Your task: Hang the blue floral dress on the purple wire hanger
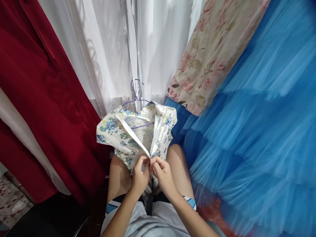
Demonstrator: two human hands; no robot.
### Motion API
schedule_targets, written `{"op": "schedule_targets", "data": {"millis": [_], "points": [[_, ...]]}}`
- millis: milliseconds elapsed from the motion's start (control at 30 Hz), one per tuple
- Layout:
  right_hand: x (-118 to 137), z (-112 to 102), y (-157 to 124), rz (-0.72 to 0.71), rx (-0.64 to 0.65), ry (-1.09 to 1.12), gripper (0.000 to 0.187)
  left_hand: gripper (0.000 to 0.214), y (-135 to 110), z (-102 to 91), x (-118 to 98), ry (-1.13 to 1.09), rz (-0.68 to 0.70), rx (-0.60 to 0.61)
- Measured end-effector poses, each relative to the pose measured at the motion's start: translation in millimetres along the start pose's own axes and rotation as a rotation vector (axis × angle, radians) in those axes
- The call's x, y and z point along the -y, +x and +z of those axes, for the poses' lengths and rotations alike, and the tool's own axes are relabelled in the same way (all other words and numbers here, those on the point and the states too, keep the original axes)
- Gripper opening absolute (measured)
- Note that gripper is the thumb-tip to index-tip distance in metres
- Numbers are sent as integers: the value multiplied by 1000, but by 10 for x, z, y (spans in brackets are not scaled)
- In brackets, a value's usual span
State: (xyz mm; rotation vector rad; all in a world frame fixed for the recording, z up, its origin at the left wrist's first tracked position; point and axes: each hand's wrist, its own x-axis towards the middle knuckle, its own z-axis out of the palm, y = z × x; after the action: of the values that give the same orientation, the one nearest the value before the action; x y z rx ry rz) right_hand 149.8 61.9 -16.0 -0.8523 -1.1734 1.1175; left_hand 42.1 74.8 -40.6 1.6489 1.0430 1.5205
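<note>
A small white dress with a blue flower print point(116, 131) hangs on a purple wire hanger point(135, 95) in front of my knees. Its back is open in a V along a zipper. My left hand point(139, 177) pinches the fabric at the bottom of that opening. My right hand point(161, 172) pinches the zipper's lower end right beside it, fingertips of both hands nearly touching. Both hands are closed on the dress.
A dark red garment point(41, 98) hangs at the left, white sheer fabric point(108, 49) behind the dress, a beige rose-print cloth point(209, 52) at upper right. A big blue tulle skirt point(259, 131) fills the right side. My bare knees and grey shorts point(150, 220) are below.
</note>
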Motion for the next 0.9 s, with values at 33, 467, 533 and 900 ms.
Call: {"op": "schedule_targets", "data": {"millis": [33,467,533,900], "points": [[-16,-9,20,16,14,-3,19,9,8,-52,7,25,22,34],[135,-37,206,257,96,0,29,15,117,-298,-66,364,186,250],[188,-49,239,318,133,51,27,15,135,-357,-70,383,195,286],[838,246,1205,155,111,163,21,13,168,-472,84,413,147,251]]}}
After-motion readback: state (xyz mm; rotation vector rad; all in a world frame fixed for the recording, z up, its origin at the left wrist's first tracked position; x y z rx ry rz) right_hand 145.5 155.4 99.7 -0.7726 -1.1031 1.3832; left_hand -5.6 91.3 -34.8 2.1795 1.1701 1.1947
